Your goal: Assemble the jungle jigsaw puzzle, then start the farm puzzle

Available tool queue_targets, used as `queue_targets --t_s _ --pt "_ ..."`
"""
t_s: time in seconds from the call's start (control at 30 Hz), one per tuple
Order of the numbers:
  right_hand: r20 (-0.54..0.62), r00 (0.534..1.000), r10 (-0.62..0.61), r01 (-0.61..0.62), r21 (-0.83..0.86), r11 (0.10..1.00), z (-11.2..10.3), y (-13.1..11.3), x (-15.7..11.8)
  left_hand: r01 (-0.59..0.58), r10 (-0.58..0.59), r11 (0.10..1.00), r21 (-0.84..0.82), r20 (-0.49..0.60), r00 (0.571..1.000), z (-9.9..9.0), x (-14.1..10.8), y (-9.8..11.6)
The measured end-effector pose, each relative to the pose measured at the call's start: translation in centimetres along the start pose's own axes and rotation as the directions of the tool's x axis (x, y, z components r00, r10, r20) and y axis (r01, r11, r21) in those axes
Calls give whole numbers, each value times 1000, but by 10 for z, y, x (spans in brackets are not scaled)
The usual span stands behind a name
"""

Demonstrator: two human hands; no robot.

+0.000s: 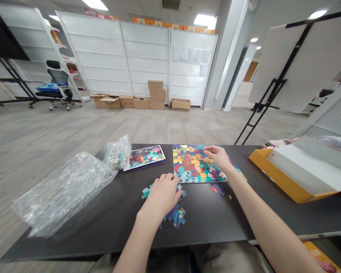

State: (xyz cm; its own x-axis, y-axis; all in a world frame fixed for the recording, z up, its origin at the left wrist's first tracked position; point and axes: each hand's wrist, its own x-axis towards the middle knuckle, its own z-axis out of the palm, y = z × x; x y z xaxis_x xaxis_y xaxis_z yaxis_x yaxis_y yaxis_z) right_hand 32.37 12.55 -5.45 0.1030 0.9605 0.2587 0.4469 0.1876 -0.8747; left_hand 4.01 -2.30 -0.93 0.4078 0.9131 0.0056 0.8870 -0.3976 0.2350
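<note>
grey carpet (136, 127) runs behind the dark desk (108, 220), where the puzzle (189, 157) lies flat and serves as my landmark. my right hand (219, 157) is over the puzzle's far right part, fingertips narrowed almost together; whether a piece sits between them, i cannot tell. my left hand (166, 189) is loosely open, thumb apart, at the puzzle's near left corner, resting over loose pieces (177, 216) that peek out around my fingers, nearer me than the puzzle. a few strays (216, 190) lie just off the puzzle's near edge, under my right forearm.

what worries me: pressing at an angle with the right fingertips could lift neighbouring pieces; my left fingers, so close to the corner, could nudge the whole puzzle askew; a low forearm could sweep the strays away.

farther out, the picture card (146, 156) lies left of the puzzle, with the small bag (118, 153) and crinkled plastic (71, 185) beyond it. the yellow box (287, 182) is well to the puzzle's right.
</note>
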Motion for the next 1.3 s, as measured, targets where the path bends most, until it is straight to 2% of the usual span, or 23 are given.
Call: queue_targets --t_s 0.47,1.1,1.2,1.3 --pt "124 986 -110 128 -149 981 21 6 1 5 -5 1000 2 5 1000 0 1 1" --pt "218 957 -189 263 -385 885 18 -7 -10 -1 1 1000 2 -2 1000 0 -1 1" --pt "255 938 -235 327 -422 846 16 -11 -11 -7 7 1000 -3 -7 1000 1 -1 0" --pt "342 890 -300 433 -431 792 15 -16 -13 -8 8 1000 -6 -7 1000 1 -1 -1"
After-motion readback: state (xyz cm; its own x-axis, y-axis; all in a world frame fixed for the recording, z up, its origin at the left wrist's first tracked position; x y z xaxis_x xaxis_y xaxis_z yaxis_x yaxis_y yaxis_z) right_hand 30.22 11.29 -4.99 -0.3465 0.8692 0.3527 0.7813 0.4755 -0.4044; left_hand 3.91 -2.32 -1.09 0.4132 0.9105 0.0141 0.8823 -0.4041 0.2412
